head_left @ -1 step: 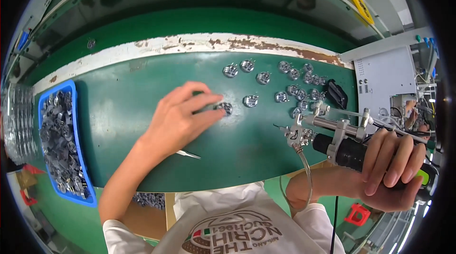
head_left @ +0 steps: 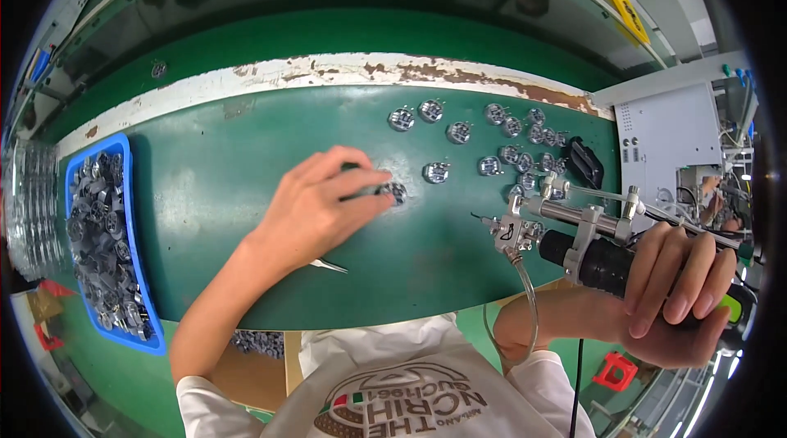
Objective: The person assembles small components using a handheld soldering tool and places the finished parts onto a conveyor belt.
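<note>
Printed matter: brown capital letters and numerals, with an arched emblem, on the front of the white shirt (head_left: 328,356); dark lettering, too small to read, on the yellow strip (head_left: 621,8) at upper right.

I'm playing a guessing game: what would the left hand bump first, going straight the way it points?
The left hand would probably meet the small round part right in front; they may be touching.

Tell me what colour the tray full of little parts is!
The tray is bright blue, best seen left in the head view.
</note>
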`<state>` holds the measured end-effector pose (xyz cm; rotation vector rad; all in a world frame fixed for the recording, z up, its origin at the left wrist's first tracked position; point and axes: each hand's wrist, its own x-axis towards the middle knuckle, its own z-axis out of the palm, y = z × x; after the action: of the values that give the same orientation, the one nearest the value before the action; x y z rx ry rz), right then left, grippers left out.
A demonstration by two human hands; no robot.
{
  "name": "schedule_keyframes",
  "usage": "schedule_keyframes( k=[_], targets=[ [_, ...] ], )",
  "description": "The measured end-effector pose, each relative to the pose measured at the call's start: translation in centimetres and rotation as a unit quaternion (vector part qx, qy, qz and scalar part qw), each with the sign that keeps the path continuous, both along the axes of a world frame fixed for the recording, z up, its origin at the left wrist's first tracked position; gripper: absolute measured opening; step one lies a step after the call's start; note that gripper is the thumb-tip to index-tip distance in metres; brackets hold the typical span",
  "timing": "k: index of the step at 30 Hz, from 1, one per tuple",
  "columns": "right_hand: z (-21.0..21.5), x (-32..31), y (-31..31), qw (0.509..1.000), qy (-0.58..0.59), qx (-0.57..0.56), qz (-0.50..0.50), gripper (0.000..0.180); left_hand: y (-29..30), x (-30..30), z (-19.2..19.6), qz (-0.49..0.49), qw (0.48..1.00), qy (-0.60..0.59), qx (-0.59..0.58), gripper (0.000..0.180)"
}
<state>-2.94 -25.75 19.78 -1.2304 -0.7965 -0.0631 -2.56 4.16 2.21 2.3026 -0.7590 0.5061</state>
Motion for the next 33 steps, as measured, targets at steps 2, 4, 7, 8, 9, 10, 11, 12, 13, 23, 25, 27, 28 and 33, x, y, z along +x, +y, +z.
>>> schedule_keyframes(
  k=[2, 4, 7, 8, 9, 10, 11, 12, 13, 23, 25, 27, 28, 33],
  targets=[
    [-1.2, 0.8, 1.9, 0.997, -0.016, 0.06, -0.038, 0.021, -0.5, -0.2, -1.2, -0.065, 0.998, -0.003, 0.012, 0.021],
    [-2.0, 0.4, 3.1, 0.985, -0.012, 0.122, -0.124, 0.025, -0.9, 0.2, -1.5, -0.079, 0.997, 0.009, -0.001, 0.024],
    [-3.1, -0.5, 4.3, 0.914, -0.047, 0.144, -0.376, 0.028, -1.2, 0.0, -1.6, -0.095, 0.995, 0.02, -0.014, 0.028],
    [-1.6, 0.2, 2.7, 0.993, 0.104, 0.056, 0.012, 0.029, -1.2, -0.2, -1.7, -0.095, 0.995, 0.023, -0.016, 0.03],
    [-1.8, -0.2, 2.1, 0.993, 0.109, 0.053, 0.014, 0.029, -1.3, -0.4, -1.8, -0.093, 0.995, 0.027, -0.019, 0.03],
    [-1.8, -0.5, 2.1, 0.992, 0.11, 0.056, -0.01, 0.029, -1.4, -0.4, -1.9, -0.096, 0.995, 0.026, -0.017, 0.029],
    [-1.8, -0.8, 2.2, 0.991, 0.112, 0.059, -0.033, 0.028, -1.5, -0.5, -1.9, -0.099, 0.995, 0.024, -0.015, 0.029],
    [-1.9, -1.1, 2.2, 0.99, 0.113, 0.062, -0.056, 0.027, -1.6, -0.5, -2.0, -0.097, 0.995, 0.026, -0.016, 0.029],
    [-1.9, -1.3, 2.3, 0.988, 0.113, 0.064, -0.077, 0.026, -1.6, -0.4, -2.1, -0.093, 0.995, 0.021, -0.028, 0.029],
    [-2.5, 0.9, 5.2, 0.997, -0.009, 0.03, 0.068, 0.032, -1.8, -0.6, -2.0, -0.089, 0.99, 0.001, -0.112, 0.022],
    [-2.5, 1.0, 5.4, 0.997, -0.007, 0.036, 0.073, 0.032, -1.8, -0.5, -2.1, -0.094, 0.989, -0.003, -0.116, 0.022],
    [-2.0, 0.8, 5.3, 0.997, -0.008, 0.037, 0.072, 0.031, -2.1, -0.4, -2.0, -0.105, 0.987, -0.01, -0.125, 0.022],
    [-2.0, 0.8, 5.2, 0.997, -0.005, 0.024, 0.077, 0.031, -2.1, -0.4, -2.1, -0.102, 0.986, -0.009, -0.13, 0.022],
    [-2.5, 0.7, 5.5, 0.997, -0.007, 0.05, 0.064, 0.031, -2.1, -0.5, -2.2, -0.101, 0.984, 0.0, -0.145, 0.022]
  ],
)
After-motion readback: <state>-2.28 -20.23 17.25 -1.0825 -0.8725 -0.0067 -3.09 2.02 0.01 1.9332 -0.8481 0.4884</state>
